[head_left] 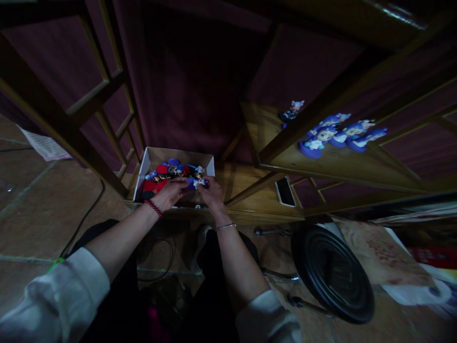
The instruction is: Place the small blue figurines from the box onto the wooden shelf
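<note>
Low in front of me, an open cardboard box [210, 164] holds several small figurines with red, blue and dark round bases. Over its right front part I hold one white and blue figurine [200, 182], tipped on its side. My right hand [213, 194] pinches the figure's end, its fingers closed. At the blue base are the fingertips of my left hand [172, 193], curled together; the exact grip is hard to see in the dim light. A red bead bracelet circles my left wrist and a thin pale one my right.
Several blue and white figurines [319, 138] and a darker figurine [294, 109] stand on a wooden shelf [274, 157] at right. A phone [285, 191] lies on the lower ledge. Wooden lattice posts frame the box. A round black stool [332, 274] stands at lower right; a cable [84, 219] crosses the floor.
</note>
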### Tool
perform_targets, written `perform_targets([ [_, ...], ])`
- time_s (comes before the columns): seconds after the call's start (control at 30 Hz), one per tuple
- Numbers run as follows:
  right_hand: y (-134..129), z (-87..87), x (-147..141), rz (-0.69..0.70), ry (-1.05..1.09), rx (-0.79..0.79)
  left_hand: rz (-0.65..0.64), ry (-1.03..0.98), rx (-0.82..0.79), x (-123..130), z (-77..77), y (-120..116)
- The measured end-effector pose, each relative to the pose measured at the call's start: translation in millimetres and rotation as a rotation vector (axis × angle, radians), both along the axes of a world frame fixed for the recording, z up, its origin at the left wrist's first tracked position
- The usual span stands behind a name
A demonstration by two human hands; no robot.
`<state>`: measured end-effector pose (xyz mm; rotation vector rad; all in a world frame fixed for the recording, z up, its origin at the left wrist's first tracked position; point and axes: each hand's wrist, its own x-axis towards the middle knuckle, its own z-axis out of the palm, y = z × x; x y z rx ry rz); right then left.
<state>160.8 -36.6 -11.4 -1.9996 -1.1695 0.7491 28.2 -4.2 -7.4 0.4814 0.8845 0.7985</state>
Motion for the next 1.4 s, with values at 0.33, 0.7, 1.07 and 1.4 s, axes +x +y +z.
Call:
perform_targets([
  [0.33,1,5.1,-5,0.006,0.006,0.033,-0.004,-0.027,0.000,-4,2.2,-1],
  [0.7,-1,-1.4,-1,0.089,-0.100,-0.004,0.024,0.032,-0.006,2,-6.9,-10],
  [1.07,-1,7.5,-1,0.098,-0.092,-0.001,0.053,0.005,0.010,5,-5.6,-9],
  [1.4,-1,3.6,-1,0.116,-0.082,0.007,0.018,-0.009,0.059,2,-14.4,-7],
])
